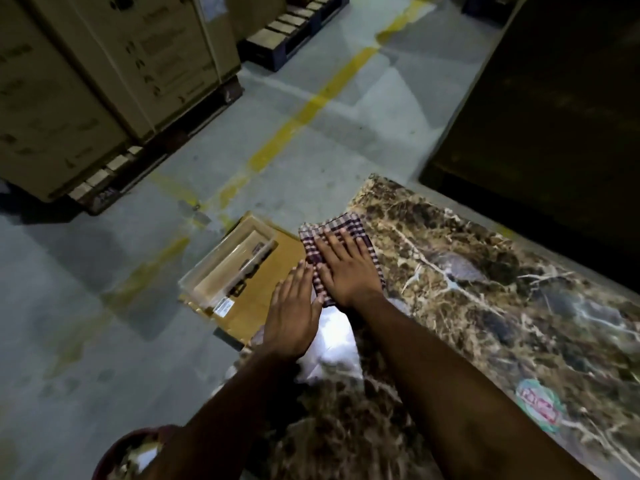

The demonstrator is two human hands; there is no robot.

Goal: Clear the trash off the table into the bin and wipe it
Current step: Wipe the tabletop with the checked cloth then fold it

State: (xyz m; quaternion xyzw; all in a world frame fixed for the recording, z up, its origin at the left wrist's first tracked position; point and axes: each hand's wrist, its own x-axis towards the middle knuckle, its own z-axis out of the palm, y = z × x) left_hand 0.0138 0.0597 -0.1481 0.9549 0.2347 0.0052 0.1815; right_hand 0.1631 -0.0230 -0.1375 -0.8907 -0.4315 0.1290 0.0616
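A checked purple and white cloth [341, 227] lies folded at the far left corner of the brown marble table [485, 289]. My right hand [346, 268] lies flat on the cloth with straight fingers. My left hand [292, 315] is held flat with straight fingers at the table's left edge, just beside the cloth. A bright white patch [334, 336], perhaps a reflection or a wrapper, shows on the table between my forearms. A round dark red bin [130, 452] with crumpled trash inside stands on the floor at the lower left.
A flattened cardboard box [239, 271] lies on the floor by the table's left edge. Large cartons on pallets [97, 81] stand at the far left. A green and red sticker [538, 407] sits on the table at right. A dark object [554, 98] stands behind the table.
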